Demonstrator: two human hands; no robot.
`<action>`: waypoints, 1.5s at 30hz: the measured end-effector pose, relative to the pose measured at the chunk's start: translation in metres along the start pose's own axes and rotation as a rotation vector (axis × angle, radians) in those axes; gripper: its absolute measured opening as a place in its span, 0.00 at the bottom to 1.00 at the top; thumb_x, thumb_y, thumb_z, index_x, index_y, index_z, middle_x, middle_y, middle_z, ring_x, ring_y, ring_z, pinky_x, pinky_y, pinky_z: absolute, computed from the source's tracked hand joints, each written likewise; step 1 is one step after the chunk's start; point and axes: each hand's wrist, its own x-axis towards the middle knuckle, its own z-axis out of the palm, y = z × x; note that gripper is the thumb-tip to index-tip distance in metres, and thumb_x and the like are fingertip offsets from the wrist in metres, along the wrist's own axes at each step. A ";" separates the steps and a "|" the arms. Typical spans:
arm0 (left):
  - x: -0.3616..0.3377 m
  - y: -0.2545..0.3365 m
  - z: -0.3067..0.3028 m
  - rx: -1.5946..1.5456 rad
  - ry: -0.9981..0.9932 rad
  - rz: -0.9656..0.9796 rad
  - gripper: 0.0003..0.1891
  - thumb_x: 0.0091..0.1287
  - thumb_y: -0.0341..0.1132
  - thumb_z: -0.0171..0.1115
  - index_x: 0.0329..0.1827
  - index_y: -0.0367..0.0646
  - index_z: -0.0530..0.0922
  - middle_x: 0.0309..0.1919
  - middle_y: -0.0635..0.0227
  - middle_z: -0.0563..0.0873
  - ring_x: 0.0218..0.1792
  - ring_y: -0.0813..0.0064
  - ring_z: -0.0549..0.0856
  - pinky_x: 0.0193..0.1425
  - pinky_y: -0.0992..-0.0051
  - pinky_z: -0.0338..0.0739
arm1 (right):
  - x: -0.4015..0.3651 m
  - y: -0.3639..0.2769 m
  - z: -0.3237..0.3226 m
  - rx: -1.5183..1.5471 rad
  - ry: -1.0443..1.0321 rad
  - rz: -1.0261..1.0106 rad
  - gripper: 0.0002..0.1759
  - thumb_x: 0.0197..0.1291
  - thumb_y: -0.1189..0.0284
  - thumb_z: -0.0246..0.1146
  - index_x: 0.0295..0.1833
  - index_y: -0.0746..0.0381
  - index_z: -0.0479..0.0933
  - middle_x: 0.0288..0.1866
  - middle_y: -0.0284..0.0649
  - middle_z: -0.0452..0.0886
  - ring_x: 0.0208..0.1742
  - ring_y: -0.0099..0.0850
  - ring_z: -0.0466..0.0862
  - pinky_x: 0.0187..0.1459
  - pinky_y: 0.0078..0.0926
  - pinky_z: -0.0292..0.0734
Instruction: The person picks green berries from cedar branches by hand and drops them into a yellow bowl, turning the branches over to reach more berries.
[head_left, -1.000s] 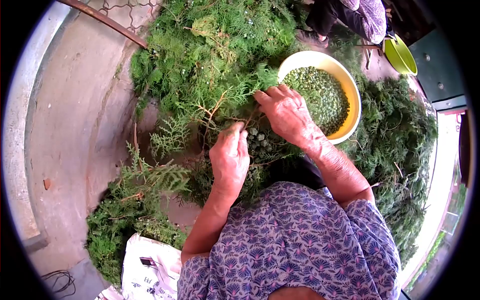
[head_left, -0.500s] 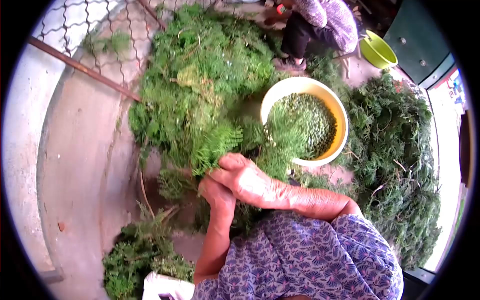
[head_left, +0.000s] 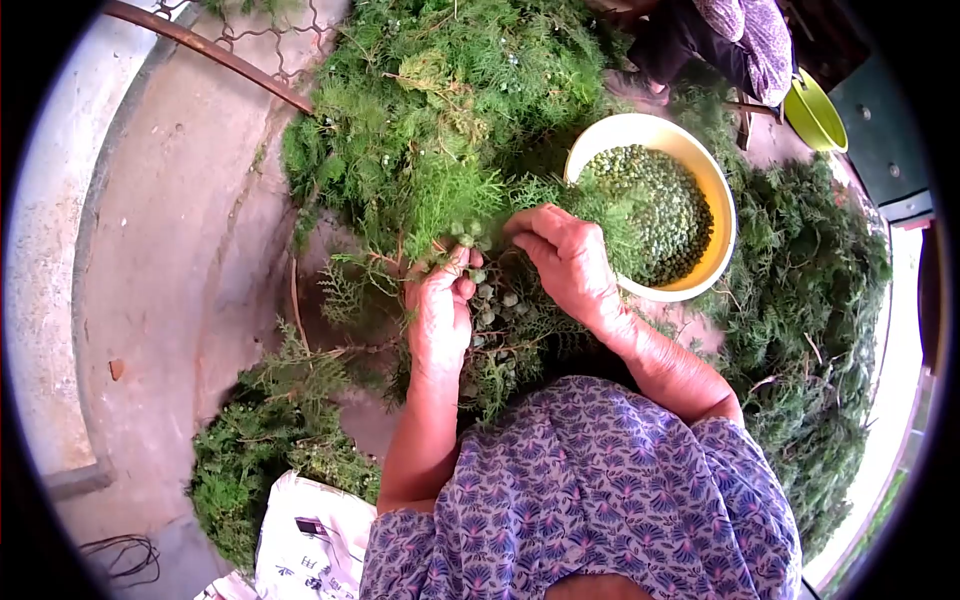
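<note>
My left hand (head_left: 440, 315) is closed around a leafy evergreen branch (head_left: 455, 200) that bears small round green cones (head_left: 468, 238) at the fingertips. To its right, my right hand (head_left: 570, 262) has thumb and fingers pressed together; whatever they pinch is too small or hidden to make out. Just beyond it, a yellow basin with a pale rim (head_left: 728, 230) holds a heap of green cones (head_left: 655, 205). A feathery sprig (head_left: 622, 225) overlaps the basin's left side. More cones on twigs (head_left: 490, 305) show between my hands.
A large pile of cut greenery (head_left: 440, 60) lies ahead, with another pile (head_left: 790, 320) at right and a smaller one (head_left: 270, 440) at lower left. A white sack (head_left: 310, 545) lies near me. Another person (head_left: 700, 45) sits beyond the basin, beside a lime-green tub (head_left: 815, 115).
My hands were together and have come apart, the right one moving right towards the basin. Cones now show at my left fingertips. The whole view has shifted.
</note>
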 end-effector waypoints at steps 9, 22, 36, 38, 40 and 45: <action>-0.008 -0.002 0.000 0.043 0.052 0.062 0.12 0.59 0.24 0.60 0.46 0.40 0.75 0.36 0.66 0.83 0.32 0.81 0.78 0.23 0.87 0.66 | 0.019 -0.018 -0.004 -0.035 -0.239 -0.059 0.26 0.45 0.74 0.69 0.53 0.63 0.72 0.42 0.43 0.74 0.42 0.39 0.81 0.42 0.31 0.78; -0.003 -0.007 -0.006 0.200 0.058 0.019 0.26 0.55 0.31 0.66 0.56 0.38 0.67 0.35 0.66 0.82 0.32 0.78 0.79 0.31 0.84 0.68 | 0.027 -0.002 0.011 0.107 -0.301 -0.015 0.13 0.46 0.80 0.63 0.42 0.66 0.77 0.34 0.48 0.76 0.38 0.41 0.79 0.40 0.32 0.74; 0.010 -0.006 -0.004 0.180 -0.098 -0.016 0.08 0.57 0.30 0.65 0.38 0.43 0.76 0.24 0.75 0.78 0.24 0.85 0.74 0.24 0.87 0.65 | 0.014 0.025 0.019 1.007 -0.182 0.727 0.08 0.53 0.81 0.63 0.40 0.65 0.77 0.30 0.34 0.80 0.27 0.21 0.76 0.28 0.18 0.72; 0.009 -0.011 0.003 0.135 0.109 -0.060 0.15 0.57 0.31 0.66 0.45 0.40 0.74 0.27 0.72 0.80 0.25 0.84 0.75 0.24 0.87 0.65 | 0.018 0.022 0.014 1.201 -0.050 0.802 0.06 0.54 0.80 0.63 0.39 0.64 0.77 0.29 0.35 0.79 0.26 0.23 0.77 0.28 0.19 0.73; 0.005 -0.012 0.006 0.201 0.086 -0.067 0.20 0.57 0.31 0.66 0.51 0.37 0.69 0.30 0.69 0.81 0.26 0.83 0.77 0.24 0.86 0.66 | 0.023 0.031 0.014 1.040 -0.060 0.784 0.05 0.57 0.77 0.62 0.40 0.63 0.76 0.28 0.33 0.78 0.27 0.24 0.77 0.29 0.20 0.73; 0.014 -0.013 0.000 0.118 -0.105 -0.048 0.13 0.58 0.33 0.65 0.41 0.39 0.73 0.27 0.69 0.80 0.23 0.85 0.74 0.23 0.88 0.64 | 0.026 0.034 0.003 1.118 -0.086 0.663 0.08 0.61 0.69 0.59 0.44 0.59 0.72 0.30 0.30 0.76 0.27 0.20 0.74 0.30 0.19 0.68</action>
